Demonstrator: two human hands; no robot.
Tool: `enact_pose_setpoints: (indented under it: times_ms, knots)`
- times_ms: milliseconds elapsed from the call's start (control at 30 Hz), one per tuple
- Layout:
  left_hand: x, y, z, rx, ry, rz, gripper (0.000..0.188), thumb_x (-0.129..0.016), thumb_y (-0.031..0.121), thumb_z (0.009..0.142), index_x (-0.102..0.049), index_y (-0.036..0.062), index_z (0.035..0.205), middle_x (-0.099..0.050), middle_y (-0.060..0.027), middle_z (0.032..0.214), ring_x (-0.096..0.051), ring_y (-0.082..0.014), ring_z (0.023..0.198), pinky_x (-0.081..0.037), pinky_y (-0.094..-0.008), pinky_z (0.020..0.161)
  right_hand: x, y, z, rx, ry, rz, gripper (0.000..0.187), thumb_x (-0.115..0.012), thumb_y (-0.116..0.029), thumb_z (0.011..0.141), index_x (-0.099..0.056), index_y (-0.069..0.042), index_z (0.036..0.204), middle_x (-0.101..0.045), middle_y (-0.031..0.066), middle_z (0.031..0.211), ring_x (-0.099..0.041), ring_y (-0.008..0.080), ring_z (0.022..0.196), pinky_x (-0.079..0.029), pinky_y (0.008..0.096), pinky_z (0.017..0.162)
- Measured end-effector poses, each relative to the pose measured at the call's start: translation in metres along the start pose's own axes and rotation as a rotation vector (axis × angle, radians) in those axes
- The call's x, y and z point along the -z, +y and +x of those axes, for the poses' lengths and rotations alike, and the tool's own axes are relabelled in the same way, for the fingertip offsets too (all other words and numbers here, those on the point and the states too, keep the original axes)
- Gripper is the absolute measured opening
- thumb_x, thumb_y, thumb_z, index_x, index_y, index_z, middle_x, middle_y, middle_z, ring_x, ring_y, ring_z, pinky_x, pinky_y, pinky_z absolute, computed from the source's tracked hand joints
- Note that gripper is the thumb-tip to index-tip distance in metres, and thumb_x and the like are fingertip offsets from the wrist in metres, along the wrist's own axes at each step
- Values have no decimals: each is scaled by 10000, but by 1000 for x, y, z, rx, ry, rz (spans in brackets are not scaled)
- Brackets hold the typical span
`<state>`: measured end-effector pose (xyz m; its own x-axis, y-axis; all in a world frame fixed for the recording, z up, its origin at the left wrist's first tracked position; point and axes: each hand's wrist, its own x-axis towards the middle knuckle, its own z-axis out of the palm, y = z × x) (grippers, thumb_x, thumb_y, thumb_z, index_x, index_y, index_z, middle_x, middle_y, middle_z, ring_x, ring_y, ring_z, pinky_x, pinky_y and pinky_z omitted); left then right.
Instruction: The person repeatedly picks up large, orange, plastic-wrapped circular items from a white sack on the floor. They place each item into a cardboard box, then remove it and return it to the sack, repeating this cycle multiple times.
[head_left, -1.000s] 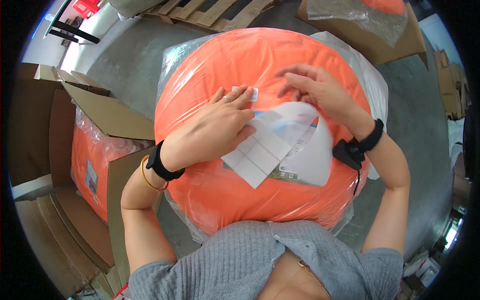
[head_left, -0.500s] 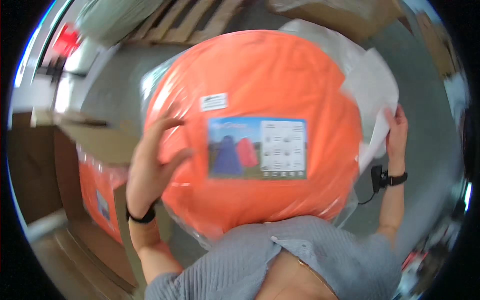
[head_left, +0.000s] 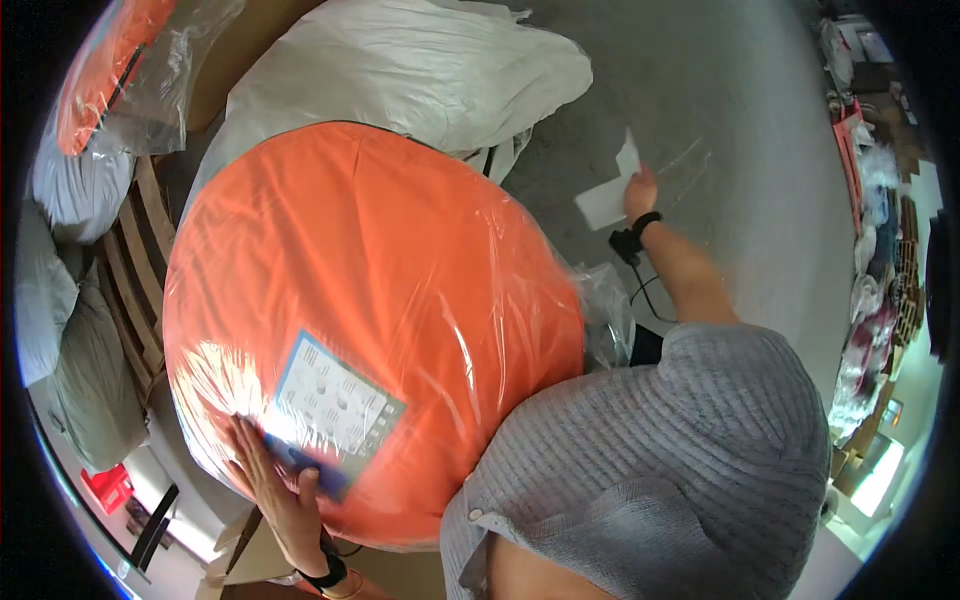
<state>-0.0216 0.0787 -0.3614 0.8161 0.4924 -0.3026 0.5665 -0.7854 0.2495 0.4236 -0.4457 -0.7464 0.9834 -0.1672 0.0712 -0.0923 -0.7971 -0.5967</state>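
Left hand (head_left: 285,500), fingers spread, lies at the frame's lower left against a large round orange fabric bundle (head_left: 380,250) in clear plastic film (head_left: 605,310), which fills the centre-left; well apart, at upper right, the right hand (head_left: 641,195) seems pinched on a bent white paper sheet (head_left: 603,206). The bundle looks bulky, soft and slippery, best held from opposite sides.
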Motion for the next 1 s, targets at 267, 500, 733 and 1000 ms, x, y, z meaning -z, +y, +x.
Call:
enact_pose_setpoints:
  times_ms: [267,500,733,1000]
  knots:
    - [7,-61,-40,435,272,-401,669,-572,166,804,-232,68,1372,-310,-153,1374,-256,-256,1286,-223,-371,1032,-91,-129,-86,-90,-506,-48,671,-524,-357,832,-253,-10,1338,-546,273,1072,-546,360,1007,-433,397,838]
    - [-147,-126,-171,929,209,-1746,471,-459,176,860,-353,-2,1283,-487,-52,1174,-469,-161,1069,-395,-303,878,19,-300,-88,-255,-1243,510,791,-391,-599,820,-229,-45,1360,-307,168,1355,-345,307,1224,-300,423,989]
    - [-118,-65,-107,580,427,-2110,541,-636,120,723,-432,-22,1204,-544,-92,1132,-544,-175,991,-433,-322,890,43,-326,-75,84,-1512,689,632,-363,-478,898,-259,-34,1335,-326,118,1345,-342,242,1216,-300,385,994]
    - [-65,11,-178,292,1023,-1962,316,-558,94,752,-502,8,1051,-583,-66,942,-580,-136,824,-481,-282,766,-34,-382,-63,528,-1558,601,411,-401,-329,913,-400,-33,1199,-491,66,1069,-484,186,965,-404,330,811]
